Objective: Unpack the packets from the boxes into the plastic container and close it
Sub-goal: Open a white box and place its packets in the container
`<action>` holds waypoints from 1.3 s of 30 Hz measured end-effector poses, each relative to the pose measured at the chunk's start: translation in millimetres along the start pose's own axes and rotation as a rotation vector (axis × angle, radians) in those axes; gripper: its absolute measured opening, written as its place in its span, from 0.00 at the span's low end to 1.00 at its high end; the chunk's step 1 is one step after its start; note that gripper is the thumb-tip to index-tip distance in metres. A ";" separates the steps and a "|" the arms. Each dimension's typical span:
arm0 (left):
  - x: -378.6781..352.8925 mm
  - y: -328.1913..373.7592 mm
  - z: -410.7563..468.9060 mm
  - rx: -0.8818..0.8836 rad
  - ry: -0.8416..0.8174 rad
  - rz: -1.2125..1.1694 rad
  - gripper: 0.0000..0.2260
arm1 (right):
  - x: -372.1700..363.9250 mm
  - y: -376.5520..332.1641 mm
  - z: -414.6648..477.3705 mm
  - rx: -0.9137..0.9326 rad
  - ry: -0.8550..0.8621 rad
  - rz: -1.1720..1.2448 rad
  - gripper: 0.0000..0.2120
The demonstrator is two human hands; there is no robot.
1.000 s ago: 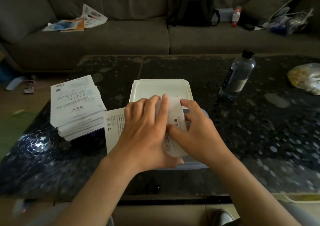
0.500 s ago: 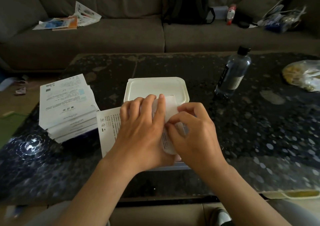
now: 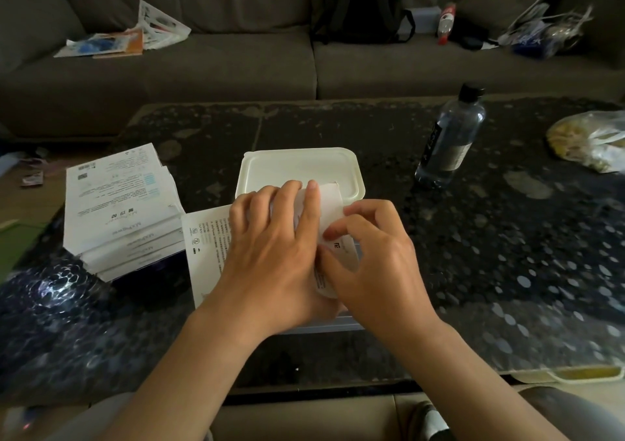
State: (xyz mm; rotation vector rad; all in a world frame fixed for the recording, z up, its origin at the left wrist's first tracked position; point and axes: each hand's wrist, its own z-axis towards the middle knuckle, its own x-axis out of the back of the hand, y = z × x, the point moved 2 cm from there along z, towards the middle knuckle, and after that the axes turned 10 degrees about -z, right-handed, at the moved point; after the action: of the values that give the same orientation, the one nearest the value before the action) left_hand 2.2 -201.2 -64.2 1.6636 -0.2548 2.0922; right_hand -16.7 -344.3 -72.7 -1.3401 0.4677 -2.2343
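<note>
My left hand (image 3: 270, 254) lies flat with straight fingers on a white packet (image 3: 329, 204), pressing it down over the clear plastic container (image 3: 321, 326). Most of the container is hidden under my hands. My right hand (image 3: 375, 261) pinches the packet's right edge between thumb and fingertips. The container's white lid (image 3: 297, 166) lies flat just behind. Another white printed packet (image 3: 206, 237) sticks out to the left from under my left hand. A stack of white boxes (image 3: 118, 210) sits at the table's left.
A water bottle (image 3: 449, 139) stands to the right of the lid. A plastic bag (image 3: 592, 139) with yellow contents lies at the far right. Beyond the dark speckled table (image 3: 507, 254), a sofa holds papers, a backpack and clutter.
My right hand's fingers have curled in and now pinch the packet's edge. The packet has bent lower toward the container. My left hand has stayed flat on top.
</note>
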 end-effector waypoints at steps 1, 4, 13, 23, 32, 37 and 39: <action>-0.1 0.2 0.0 -0.002 -0.001 0.002 0.55 | -0.8 0.3 -0.4 -0.004 0.005 -0.007 0.08; -0.8 0.8 -0.1 -0.007 -0.013 0.008 0.55 | -2.2 2.0 -0.8 -0.006 -0.006 -0.034 0.04; 0.0 -1.1 -0.2 -0.010 -0.018 0.004 0.56 | 0.6 1.1 3.6 -0.021 -0.041 0.072 0.01; 7.6 -10.9 0.9 0.002 0.014 -0.015 0.57 | 20.2 10.3 18.3 -0.476 -0.209 0.636 0.09; 8.3 -13.6 0.0 0.002 0.045 -0.026 0.57 | 25.1 10.2 20.1 -0.632 -0.244 0.914 0.08; 8.4 -15.9 -1.2 -0.010 0.056 -0.024 0.57 | 23.4 11.9 19.5 -0.616 -0.231 0.845 0.08; 7.9 -15.9 -2.0 -0.024 0.061 -0.022 0.56 | 21.6 12.5 18.8 -0.567 -0.215 0.789 0.06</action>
State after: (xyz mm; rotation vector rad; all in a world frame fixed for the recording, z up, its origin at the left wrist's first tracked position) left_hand 6.3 -184.6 -59.2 1.5791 -0.2403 2.1112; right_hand -5.7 -367.5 -55.0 -1.3039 1.3442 -1.3339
